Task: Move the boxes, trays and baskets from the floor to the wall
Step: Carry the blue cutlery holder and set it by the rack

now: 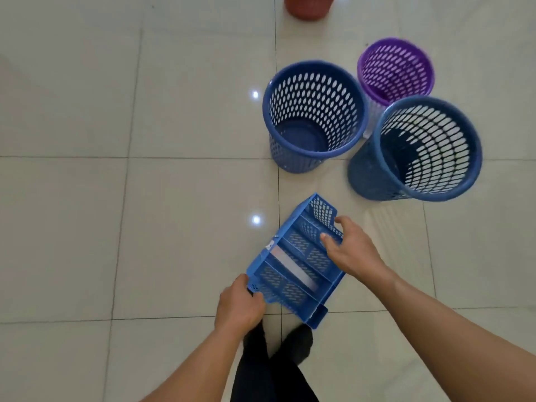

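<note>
**A:** What do our grips have?

**B:** Our left grip (pixel 239 306) is curled round the lower-left corner of the blue tray (pixel 278 274). Our right grip (pixel 352 250) clasps the tray's right edge, with the thumb outside and the fingers, a bit blurred, over the rim.

**A:** And where is the tray?

**B:** Lower centre of the frame, between our two grips. It lies on a diagonal with its slatted compartments facing up at us. Its lowest corner overlaps our dark trouser legs (pixel 275 367).

**A:** Farther out?

**B:** Pale tiled floor (pixel 145 198) all round. In the upper right we see three perforated baskets standing upright, close together. The first blue basket (pixel 316 91) is nearest the centre and the second blue basket (pixel 429 126) is to its right. The purple basket (pixel 396 71) stands above and between them. We cannot tell whether they touch. At the top edge a reddish-brown tub (pixel 309 7) is cut off by the frame.
</note>
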